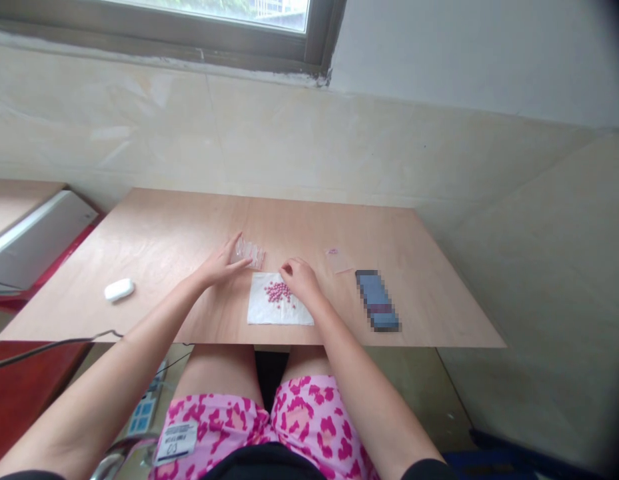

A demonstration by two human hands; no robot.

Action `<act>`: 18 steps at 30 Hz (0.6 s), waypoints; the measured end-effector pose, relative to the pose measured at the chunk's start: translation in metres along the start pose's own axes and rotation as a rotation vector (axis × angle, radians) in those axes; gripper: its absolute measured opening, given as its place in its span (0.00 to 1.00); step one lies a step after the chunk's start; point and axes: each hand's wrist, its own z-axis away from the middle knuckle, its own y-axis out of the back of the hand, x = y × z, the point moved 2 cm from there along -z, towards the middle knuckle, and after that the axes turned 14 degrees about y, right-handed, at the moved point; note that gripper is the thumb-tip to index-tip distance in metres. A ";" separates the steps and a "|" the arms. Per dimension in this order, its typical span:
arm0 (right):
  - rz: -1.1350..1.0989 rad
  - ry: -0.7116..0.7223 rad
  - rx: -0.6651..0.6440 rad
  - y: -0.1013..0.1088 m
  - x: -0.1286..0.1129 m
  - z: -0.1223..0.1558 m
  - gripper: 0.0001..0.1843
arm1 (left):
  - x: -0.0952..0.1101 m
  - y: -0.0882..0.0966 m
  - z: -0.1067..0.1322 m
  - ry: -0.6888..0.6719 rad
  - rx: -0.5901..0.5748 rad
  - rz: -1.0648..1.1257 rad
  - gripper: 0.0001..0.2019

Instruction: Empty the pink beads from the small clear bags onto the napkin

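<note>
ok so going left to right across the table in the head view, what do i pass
white case → left hand → clear packets → pink beads on the white napkin → small clear bag → dark phone. the right hand overlaps the napkin, so it is left out

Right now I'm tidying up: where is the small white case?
Head view: the white case lies on the table, far left of the left hand, near the front edge.
</note>
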 end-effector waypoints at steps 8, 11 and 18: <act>0.008 0.126 -0.101 0.026 -0.004 0.004 0.07 | 0.000 -0.005 0.006 -0.009 0.060 -0.036 0.44; 0.181 -0.018 0.003 0.062 0.025 0.014 0.11 | -0.001 0.004 0.010 0.036 0.070 0.029 0.44; 0.568 -0.242 -0.139 0.096 0.067 0.038 0.15 | 0.022 0.016 0.036 0.045 0.204 0.189 0.38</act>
